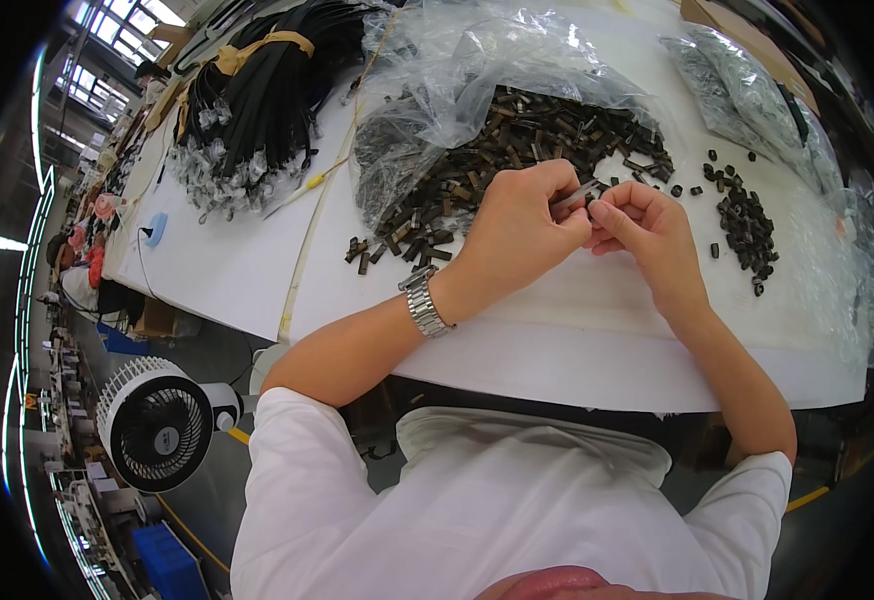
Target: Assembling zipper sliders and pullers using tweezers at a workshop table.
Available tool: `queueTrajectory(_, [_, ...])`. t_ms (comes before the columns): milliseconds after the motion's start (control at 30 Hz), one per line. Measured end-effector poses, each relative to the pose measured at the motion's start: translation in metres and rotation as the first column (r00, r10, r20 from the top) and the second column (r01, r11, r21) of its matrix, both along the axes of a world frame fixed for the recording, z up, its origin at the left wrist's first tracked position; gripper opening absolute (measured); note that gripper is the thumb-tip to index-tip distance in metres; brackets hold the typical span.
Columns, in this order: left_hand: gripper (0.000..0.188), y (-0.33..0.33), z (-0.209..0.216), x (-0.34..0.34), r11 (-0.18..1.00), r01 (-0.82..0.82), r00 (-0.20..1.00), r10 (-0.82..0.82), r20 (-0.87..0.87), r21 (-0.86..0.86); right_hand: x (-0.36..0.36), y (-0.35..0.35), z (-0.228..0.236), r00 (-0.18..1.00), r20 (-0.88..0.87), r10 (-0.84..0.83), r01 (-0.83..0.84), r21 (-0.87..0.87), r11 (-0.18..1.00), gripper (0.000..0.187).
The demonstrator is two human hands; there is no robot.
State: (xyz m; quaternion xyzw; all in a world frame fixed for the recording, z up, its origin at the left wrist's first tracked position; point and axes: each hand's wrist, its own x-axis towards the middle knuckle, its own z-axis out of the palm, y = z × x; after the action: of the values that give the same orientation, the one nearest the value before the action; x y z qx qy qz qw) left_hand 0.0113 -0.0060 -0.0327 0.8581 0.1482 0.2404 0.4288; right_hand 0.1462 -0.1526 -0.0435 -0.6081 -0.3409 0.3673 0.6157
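My left hand (pixel 519 218), with a metal watch (pixel 424 302) on its wrist, is closed around a slim greyish tool (pixel 575 195) whose kind I cannot make out. Its tip points toward my right hand (pixel 657 238), which pinches a small dark piece (pixel 591 200) between thumb and fingers. The fingertips of both hands meet over the white table. Just beyond them lies a large heap of short dark tubular pieces (pixel 527 130), partly under a clear plastic bag (pixel 517 50). To the right, a smaller pile of short black pieces (pixel 747 225) is spread out.
A bundle of black cables (pixel 257 95) with clear-wrapped ends lies at the far left, beside a yellow-and-white pen-like tool (pixel 307 186). Filled plastic bags (pixel 747 100) rest at the far right. A fan (pixel 162 425) stands left of the table edge (pixel 517 392).
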Motion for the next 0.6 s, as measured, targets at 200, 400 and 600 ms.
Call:
queueTrajectory(200, [0.016, 0.002, 0.000, -0.002, 0.999, -0.010, 1.000, 0.010, 0.018, 0.033, -0.003, 0.001, -0.003, 1.000, -0.004, 0.010, -0.010, 0.067, 0.998, 0.019])
queueTrajectory(400, [0.016, 0.005, 0.003, -0.002, 0.999, 0.010, 0.999, -0.012, 0.033, 0.045, -0.004, -0.001, -0.005, 0.989, -0.139, 0.044, -0.033, 0.083, 0.996, 0.018])
queueTrajectory(600, [0.012, 0.002, 0.010, -0.003, 0.998, 0.066, 0.990, -0.065, 0.128, -0.006, 0.006, -0.003, -0.013, 0.932, -0.347, 0.105, -0.079, 0.089, 0.993, 0.019])
